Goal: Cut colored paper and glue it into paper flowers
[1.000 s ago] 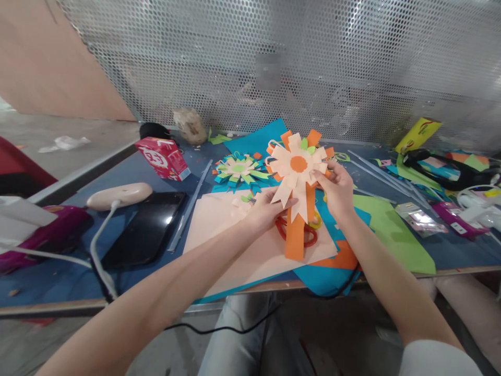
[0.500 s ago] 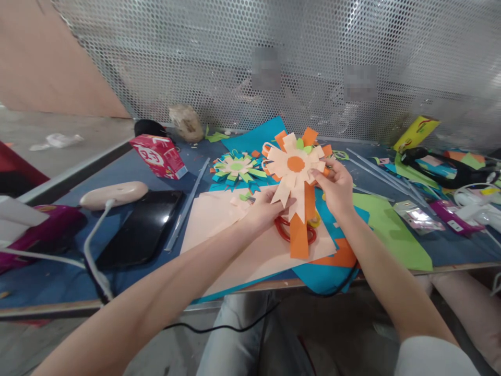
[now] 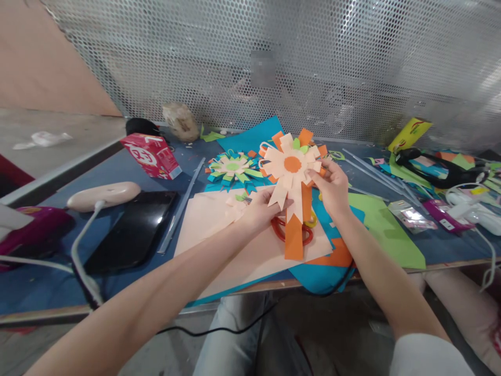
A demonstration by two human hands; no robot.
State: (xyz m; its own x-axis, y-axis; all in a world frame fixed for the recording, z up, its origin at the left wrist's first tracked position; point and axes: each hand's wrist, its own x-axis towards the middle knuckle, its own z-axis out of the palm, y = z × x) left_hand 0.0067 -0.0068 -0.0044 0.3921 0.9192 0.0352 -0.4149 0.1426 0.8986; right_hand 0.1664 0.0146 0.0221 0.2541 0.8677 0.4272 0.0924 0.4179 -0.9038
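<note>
Held up over the table is a paper flower [image 3: 281, 165], peach petals around an orange centre, with peach and orange strips hanging below. My right hand [image 3: 332, 188] pinches its right petals. The fingers of my left hand [image 3: 262, 210] are closed on the hanging strips at its lower left. Behind the strips show the red and yellow handles of scissors [image 3: 277, 228]. A second paper flower [image 3: 234, 167], green, peach and blue, lies to the left. Under my hands is a peach paper sheet [image 3: 207, 230].
A black phone [image 3: 133, 230], a white device [image 3: 104, 197] with a cable and a pink box [image 3: 152, 156] stand left. Green paper [image 3: 385, 227], plastic strips and a yellow box [image 3: 409, 134] lie right. A perforated metal panel [image 3: 219, 62] rises behind; another person's leg shows lower right.
The view has shifted slightly, so most things appear a little further left. Both hands keep their hold on the flower, with hardly any movement of their own.
</note>
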